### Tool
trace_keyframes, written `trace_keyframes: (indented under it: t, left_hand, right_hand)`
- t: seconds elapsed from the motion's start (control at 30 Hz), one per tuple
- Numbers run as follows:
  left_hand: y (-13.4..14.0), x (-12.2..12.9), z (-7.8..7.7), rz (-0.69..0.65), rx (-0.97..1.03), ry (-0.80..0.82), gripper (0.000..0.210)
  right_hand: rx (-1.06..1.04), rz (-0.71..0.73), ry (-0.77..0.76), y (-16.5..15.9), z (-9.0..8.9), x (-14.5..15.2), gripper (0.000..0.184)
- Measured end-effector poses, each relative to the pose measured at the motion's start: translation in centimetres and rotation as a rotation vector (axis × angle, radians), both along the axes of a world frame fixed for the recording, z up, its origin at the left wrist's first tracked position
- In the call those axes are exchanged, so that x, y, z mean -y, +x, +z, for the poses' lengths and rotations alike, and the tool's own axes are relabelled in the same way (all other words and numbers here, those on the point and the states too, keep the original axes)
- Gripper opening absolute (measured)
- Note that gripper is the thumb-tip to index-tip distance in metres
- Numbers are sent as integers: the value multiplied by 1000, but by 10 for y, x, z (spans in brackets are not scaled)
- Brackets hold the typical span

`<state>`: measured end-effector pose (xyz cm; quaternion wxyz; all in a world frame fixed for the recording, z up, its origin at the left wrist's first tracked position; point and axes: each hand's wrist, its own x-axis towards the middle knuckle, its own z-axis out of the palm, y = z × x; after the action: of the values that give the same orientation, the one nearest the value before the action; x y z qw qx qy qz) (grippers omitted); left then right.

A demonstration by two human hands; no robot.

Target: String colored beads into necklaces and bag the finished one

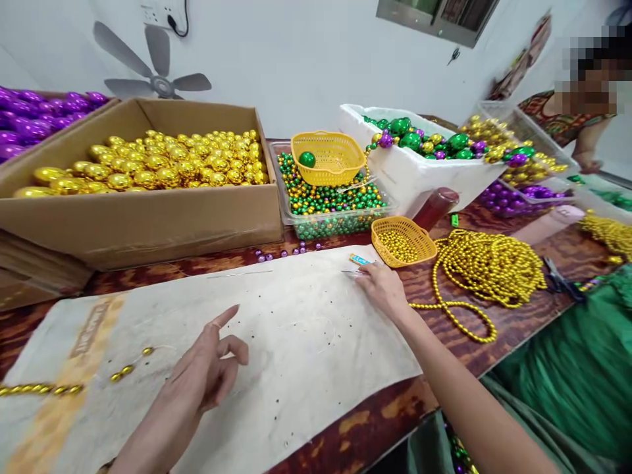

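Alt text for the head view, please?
Right hand by a small blue-and-orange item near a yellow basket of gold beads; left hand over pale cloth, holding nothing visible. Behind stands a cardboard box of gold baubles.

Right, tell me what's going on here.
A person's right hand is at a blue-and-orange item and a thin rod on a white cloth; whether it grips either is unclear. The left hand is over the cloth, nothing visible in it. A gold strand lies to the left; a basket of gold beads stands beyond the right hand.
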<state>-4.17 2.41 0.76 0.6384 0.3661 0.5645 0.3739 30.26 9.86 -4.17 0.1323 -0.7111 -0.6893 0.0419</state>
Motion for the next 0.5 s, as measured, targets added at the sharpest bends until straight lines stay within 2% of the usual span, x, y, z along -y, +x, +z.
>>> trace_keyframes:
  t: [0.1, 0.23, 0.33, 0.5]
  left_hand:
    - [28, -6, 3, -80, 107, 2, 67]
    - [51, -11, -2, -139, 276, -49, 71]
    - [53, -10, -4, -140, 287, -42, 71]
    - [39, 4, 1, -91, 208, -33, 69]
  right_hand:
    - [24, -10, 8, 17, -5, -7, 25]
    - [-13, 22, 27, 11, -3, -3, 29]
    - [-105, 128, 17, -11, 3, 11, 27]
    - [-341, 423, -82, -77, 9, 43, 18]
